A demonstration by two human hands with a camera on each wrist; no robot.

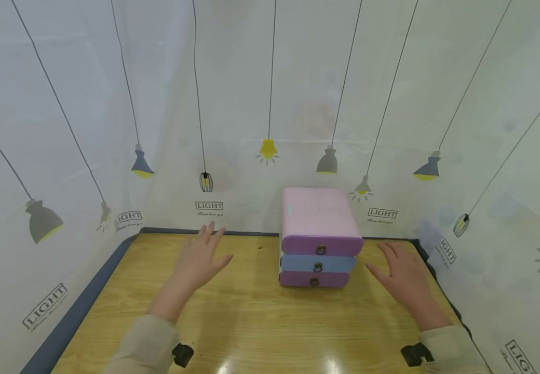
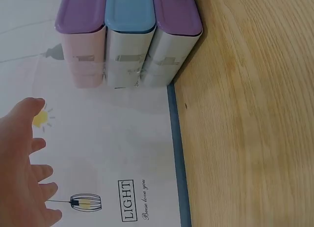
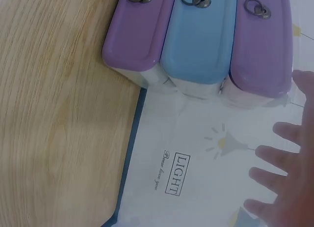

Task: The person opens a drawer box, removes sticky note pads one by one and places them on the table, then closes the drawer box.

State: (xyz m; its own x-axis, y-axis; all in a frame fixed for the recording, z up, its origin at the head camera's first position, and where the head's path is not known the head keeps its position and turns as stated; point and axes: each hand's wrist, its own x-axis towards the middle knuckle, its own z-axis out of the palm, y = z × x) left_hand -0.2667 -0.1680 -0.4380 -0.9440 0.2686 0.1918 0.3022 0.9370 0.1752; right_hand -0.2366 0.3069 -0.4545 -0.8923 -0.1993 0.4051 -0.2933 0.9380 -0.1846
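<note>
A small three-drawer box (image 1: pixel 319 213) with a pink top stands at the back of the wooden table. Its fronts are purple, blue and purple, each with a ring pull (image 1: pixel 321 250). My left hand (image 1: pixel 201 257) is held out to the left of the box, fingers spread, holding nothing. On the other side, my right hand (image 1: pixel 403 270) reaches forward with its fingers apart and also holds nothing. In the right wrist view, the right thumb overlaps the edge of the top purple drawer front (image 3: pixel 262 45). The left wrist view shows the box's pale side (image 2: pixel 122 65) beyond the left hand.
The wood-grain table (image 1: pixel 232 322) has a dark blue edge (image 1: pixel 88 291) along its left and back. White sheeting (image 1: pixel 232 78) printed with hanging lamps and "LIGHT" labels surrounds it at the back and sides. A dark device (image 1: pixel 183 355) sits at the left wrist, another (image 1: pixel 415 355) at the right.
</note>
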